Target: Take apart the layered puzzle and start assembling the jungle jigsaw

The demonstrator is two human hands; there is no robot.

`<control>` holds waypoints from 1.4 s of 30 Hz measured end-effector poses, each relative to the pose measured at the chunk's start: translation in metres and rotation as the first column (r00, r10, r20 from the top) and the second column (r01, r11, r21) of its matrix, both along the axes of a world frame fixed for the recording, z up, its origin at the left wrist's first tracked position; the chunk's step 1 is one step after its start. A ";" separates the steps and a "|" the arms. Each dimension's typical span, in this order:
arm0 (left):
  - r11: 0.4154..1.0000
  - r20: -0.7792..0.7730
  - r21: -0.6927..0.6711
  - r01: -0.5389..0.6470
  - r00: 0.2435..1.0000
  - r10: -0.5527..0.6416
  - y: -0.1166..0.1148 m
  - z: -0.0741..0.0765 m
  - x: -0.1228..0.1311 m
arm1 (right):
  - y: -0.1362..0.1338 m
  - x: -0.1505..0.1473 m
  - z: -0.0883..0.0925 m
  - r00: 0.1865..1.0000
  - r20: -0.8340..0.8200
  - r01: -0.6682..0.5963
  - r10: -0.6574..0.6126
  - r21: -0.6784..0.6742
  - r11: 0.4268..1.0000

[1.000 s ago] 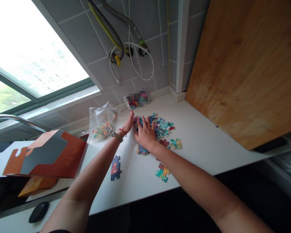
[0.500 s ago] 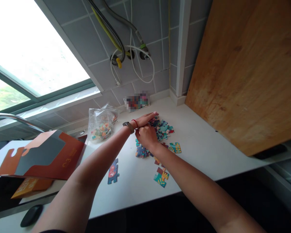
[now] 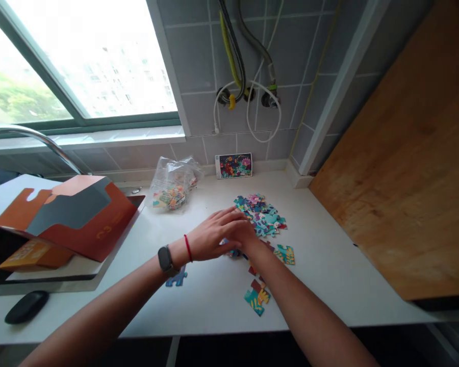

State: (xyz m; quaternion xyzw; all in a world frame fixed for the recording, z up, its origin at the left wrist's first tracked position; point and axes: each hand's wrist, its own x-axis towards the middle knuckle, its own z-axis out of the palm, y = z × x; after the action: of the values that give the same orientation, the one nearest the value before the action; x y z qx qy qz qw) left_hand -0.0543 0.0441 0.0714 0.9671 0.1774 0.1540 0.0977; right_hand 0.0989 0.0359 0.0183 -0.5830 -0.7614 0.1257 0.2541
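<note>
A cluster of joined colourful puzzle pieces (image 3: 263, 218) lies on the white counter (image 3: 329, 255). My left hand (image 3: 210, 237), with a watch and a red string at the wrist, reaches in from the left. Its fingers are stretched out flat over my right hand, at the cluster's near-left edge. My right hand (image 3: 249, 238) rests on the counter beside the cluster, and its fingers are hidden under the left hand. Some darker pieces (image 3: 232, 252) peek out beneath both hands. Loose pieces lie near my right forearm: one (image 3: 285, 254) to its right and a teal one (image 3: 257, 298) near the front edge.
A blue piece (image 3: 176, 278) lies under my left wrist. A plastic bag of pieces (image 3: 174, 186) and a small picture card (image 3: 233, 165) stand by the tiled wall. An orange and grey box lid (image 3: 72, 214) covers the sink at left, near a faucet (image 3: 23, 135). A black object (image 3: 26, 306) lies front left. A wooden board (image 3: 398, 178) leans at right.
The view has swung level and left. My left hand came off the far side of the cluster and now lies flat over my right hand, both nearer the counter's front.
</note>
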 end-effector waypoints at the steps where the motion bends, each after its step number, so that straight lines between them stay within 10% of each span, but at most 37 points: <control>1: 0.998 0.010 0.020 -0.063 0.998 0.063 0.005 -0.004 -0.016 | 0.000 -0.001 0.000 1.000 0.009 -0.007 0.007 -0.003 1.000; 5: 0.935 0.083 -0.040 -0.353 0.931 0.355 0.028 -0.010 -0.076 | -0.001 -0.001 -0.002 1.000 -0.002 -0.021 0.021 0.000 1.000; 13: 0.777 -0.338 -0.295 -0.557 0.821 0.460 0.041 -0.005 -0.148 | -0.001 -0.001 -0.001 0.999 -0.015 -0.036 0.036 -0.004 0.999; 19: 0.671 -0.530 -0.490 -0.556 0.802 0.276 0.035 -0.009 -0.152 | -0.008 0.004 0.013 0.992 0.108 -0.054 0.068 -0.125 0.991; 42: 0.740 -0.555 -0.375 -0.559 0.775 0.304 0.031 -0.022 -0.150 | -0.015 0.029 0.034 0.955 0.046 -0.250 0.292 -0.401 0.881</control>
State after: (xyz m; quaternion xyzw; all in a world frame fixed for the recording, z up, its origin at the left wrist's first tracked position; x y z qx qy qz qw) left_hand -0.2047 0.0746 0.0496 0.8403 0.4558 -0.1136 0.2707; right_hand 0.1284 0.0213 0.0519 -0.5153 -0.8073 0.2785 0.0720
